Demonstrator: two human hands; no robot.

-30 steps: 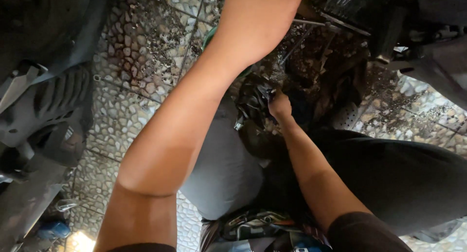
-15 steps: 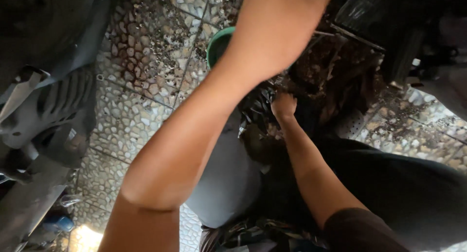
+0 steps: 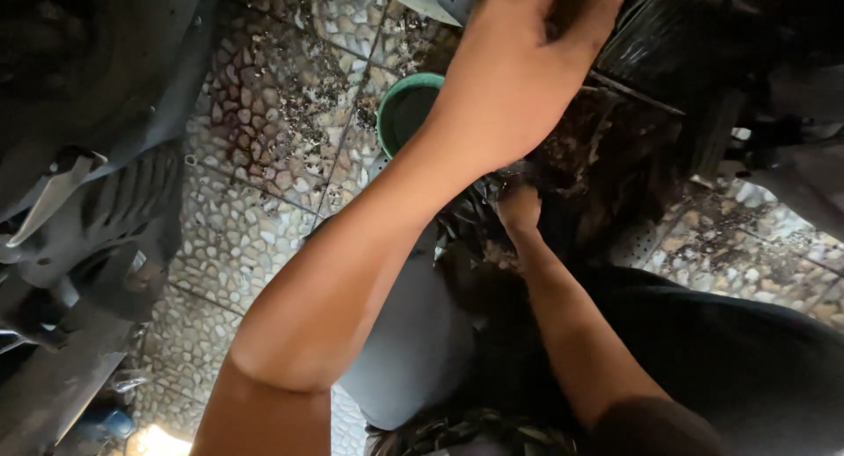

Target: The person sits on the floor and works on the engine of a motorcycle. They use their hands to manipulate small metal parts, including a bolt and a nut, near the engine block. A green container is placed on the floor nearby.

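Dark, grimy machine part, metal by its look, sits low on the floor in the centre right of the head view, partly in shadow. Right hand rests against its near edge; fingers are curled into the dark mass, and whether they grip anything cannot be told. Left hand is raised near the top of the view, fingers bent loosely over a dark surface there; the fingertips are cut off and shadowed, so its hold cannot be told either. Just left of the left wrist stands a round green-rimmed container with a dark inside. It stands on the pebble-patterned tiled floor, spattered with dark specks. A black ribbed vehicle panel lies at far left.
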